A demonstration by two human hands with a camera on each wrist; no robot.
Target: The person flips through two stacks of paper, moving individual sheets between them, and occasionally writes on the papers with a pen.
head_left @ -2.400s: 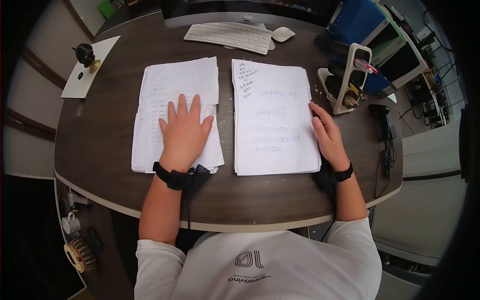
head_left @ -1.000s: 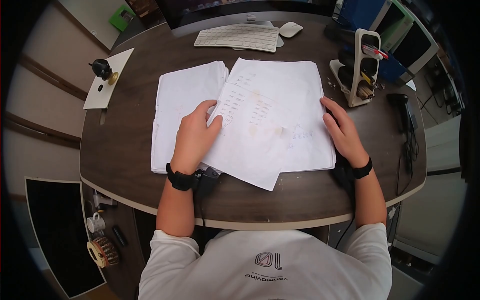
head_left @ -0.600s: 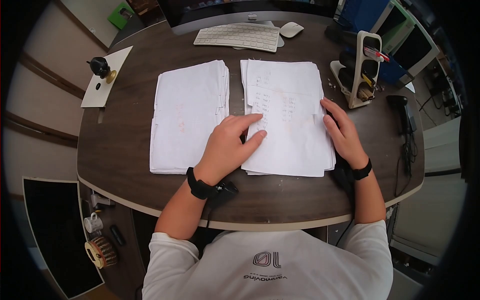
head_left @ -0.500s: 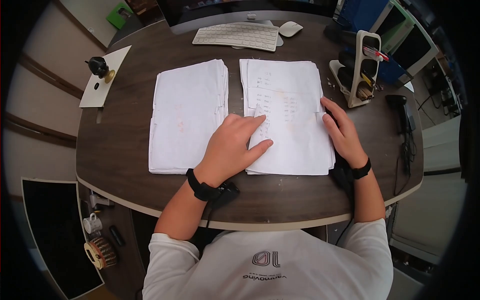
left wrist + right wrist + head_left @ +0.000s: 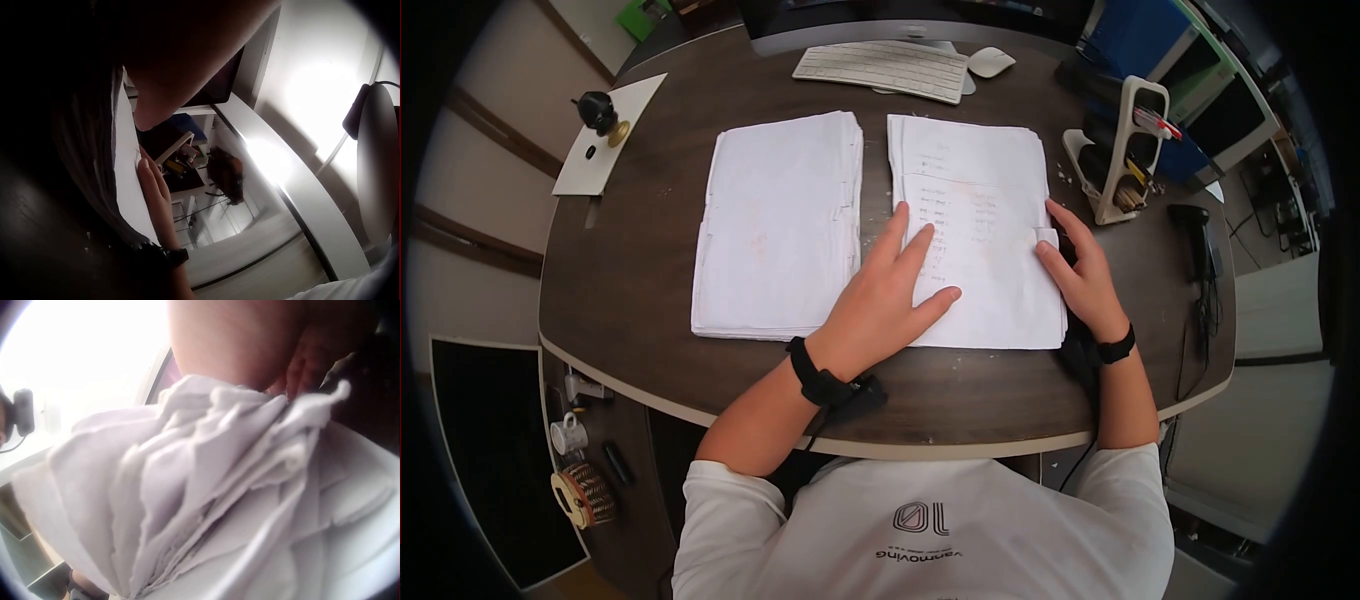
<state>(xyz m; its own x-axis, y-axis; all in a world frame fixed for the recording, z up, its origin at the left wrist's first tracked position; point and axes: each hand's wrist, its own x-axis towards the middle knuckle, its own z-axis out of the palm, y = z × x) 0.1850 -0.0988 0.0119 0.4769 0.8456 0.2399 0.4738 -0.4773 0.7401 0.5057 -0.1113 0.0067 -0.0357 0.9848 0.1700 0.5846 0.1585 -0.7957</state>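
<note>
Item: right-hand paper stack (image 5: 995,290), loose white sheets with faint handwriting on the top one. Lies flat on the dark desk (image 5: 625,290) in front of me, square to my chest, just beside the second stack.

Item: left-hand paper stack (image 5: 775,230), also white and flat, apart from the first by a narrow strip of desk.

Item: my left hand (image 5: 880,305), over the near left part of the right-hand paper stack. Fingers straight and spread, thumb held wide; nothing pinched. Whether every tip touches the paper, I cannot tell.

Item: my right hand (image 5: 1090,275), at the right edge of the same stack, thumb on top near a small turned-up flap (image 5: 1048,236), forefinger along the side. Whether it pinches the edge, I cannot tell; the lower fingers are hidden.

Handling: each sheet should be light, soft and easily creased; the whole pile likely heavier and apt to slide out of square. The right wrist view shows rumpled, wavy edges that could snag or tear. Best hold: one sheet by its smoother left margin, between thumb and forefinger, with a flat palm steadying the rest.
</note>
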